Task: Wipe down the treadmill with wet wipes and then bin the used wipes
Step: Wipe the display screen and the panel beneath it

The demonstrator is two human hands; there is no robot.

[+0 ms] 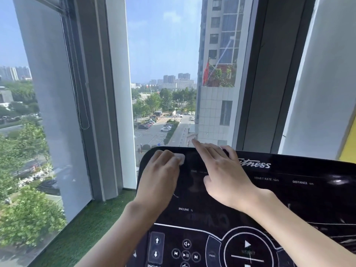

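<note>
The left hand [159,170] lies palm down with its fingers [168,155] bent over a wipe [180,158], holding it against the treadmill console [289,199]. The wipe is small, white and bunched up. Most of it is hidden under the hand, and only a folded corner shows, at about 1 o'clock from the knuckles. It sits on the glossy black panel in the console's 10 o'clock corner, just inside the rounded edge.

At 3 o'clock from that hand, close beside it but not touching, is the right hand [225,174]. It holds nothing, and its fingers are spread and loosely bent over the top edge of the console, with the forefinger stretched out towards 11 o'clock.

The panel is shiny enough to mirror both hands faintly (white labels read TIME, INCLINE, HEART RATE and DISTANCE). Round buttons [185,254] sit at 6 o'clock. A strip of green turf [86,228] lies on the floor at 8 o'clock, and a tall window [163,54] fills 12 o'clock.
</note>
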